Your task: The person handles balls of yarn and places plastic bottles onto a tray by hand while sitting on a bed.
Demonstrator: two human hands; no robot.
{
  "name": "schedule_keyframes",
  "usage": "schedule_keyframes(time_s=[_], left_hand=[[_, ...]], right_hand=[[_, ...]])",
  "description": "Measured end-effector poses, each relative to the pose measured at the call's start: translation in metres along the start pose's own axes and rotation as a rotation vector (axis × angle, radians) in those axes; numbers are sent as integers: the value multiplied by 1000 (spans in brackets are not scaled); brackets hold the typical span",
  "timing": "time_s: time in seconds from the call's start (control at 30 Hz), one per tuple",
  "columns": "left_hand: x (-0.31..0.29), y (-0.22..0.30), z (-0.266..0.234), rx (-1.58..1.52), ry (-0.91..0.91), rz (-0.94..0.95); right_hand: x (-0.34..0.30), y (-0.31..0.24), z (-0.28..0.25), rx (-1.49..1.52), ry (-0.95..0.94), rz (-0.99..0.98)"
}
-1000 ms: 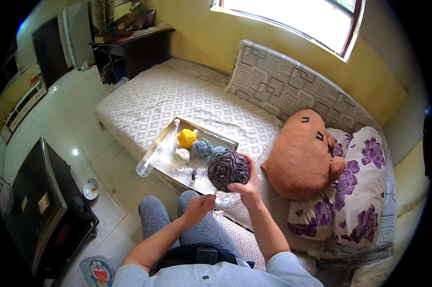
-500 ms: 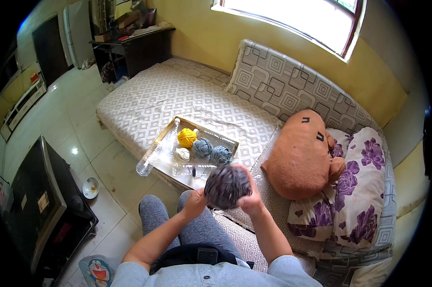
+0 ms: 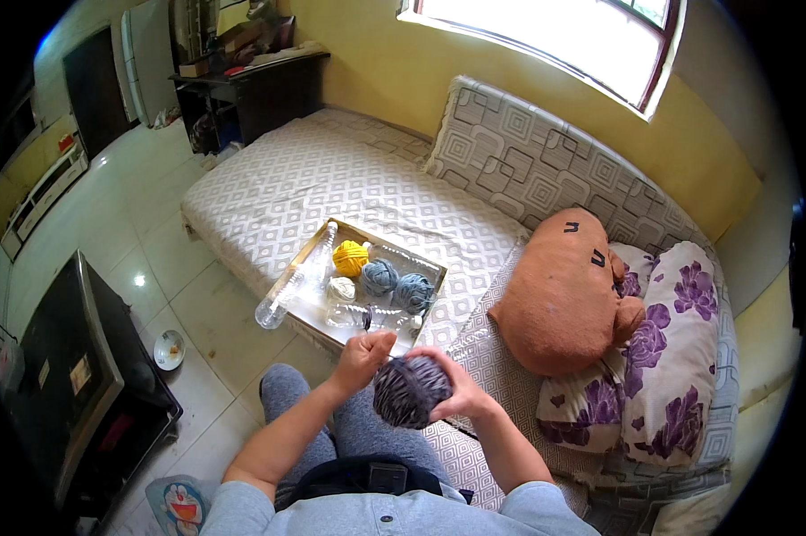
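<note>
In my right hand (image 3: 456, 386) I grip a dark grey and purple yarn ball (image 3: 410, 393) above my lap, fingers curled round its right side. My left hand (image 3: 367, 359) is closed just beyond the ball's upper left. Whatever its fingers pinch is too small to make out. Beyond both hands lies a shallow tray (image 3: 392, 245) with a yellow yarn ball (image 3: 350, 258), a white one (image 3: 341, 288) and two blue-grey ones (image 3: 380, 278). Clear plastic bottles (image 3: 272, 311) lie in it too, one jutting past its left edge.
The tray rests on a patterned daybed (image 3: 269, 192). At the right are a large brown plush toy (image 3: 555, 304) and purple-flowered pillows (image 3: 662, 357). A black cabinet (image 3: 72, 375) stands left, with a bowl (image 3: 169, 350) on the tiled floor near it.
The dark yarn ball has moved slightly down toward me with my right hand. My left hand has come off the ball and risen up and away, now closed.
</note>
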State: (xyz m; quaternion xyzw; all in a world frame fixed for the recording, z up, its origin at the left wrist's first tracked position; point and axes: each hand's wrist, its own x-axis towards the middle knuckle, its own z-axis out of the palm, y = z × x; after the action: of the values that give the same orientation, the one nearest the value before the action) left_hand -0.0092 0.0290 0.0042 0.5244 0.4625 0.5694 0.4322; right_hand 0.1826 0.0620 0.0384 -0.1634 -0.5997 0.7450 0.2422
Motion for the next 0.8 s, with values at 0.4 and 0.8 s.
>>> schedule_keyframes(time_s=[0.4,0.8], left_hand=[[-23,22,3,123,-177,68],[-31,-37,16,-16,-101,-78]], right_hand=[[22,11,-15,-629,317,-136],[27,-18,-4,155,289,-298]])
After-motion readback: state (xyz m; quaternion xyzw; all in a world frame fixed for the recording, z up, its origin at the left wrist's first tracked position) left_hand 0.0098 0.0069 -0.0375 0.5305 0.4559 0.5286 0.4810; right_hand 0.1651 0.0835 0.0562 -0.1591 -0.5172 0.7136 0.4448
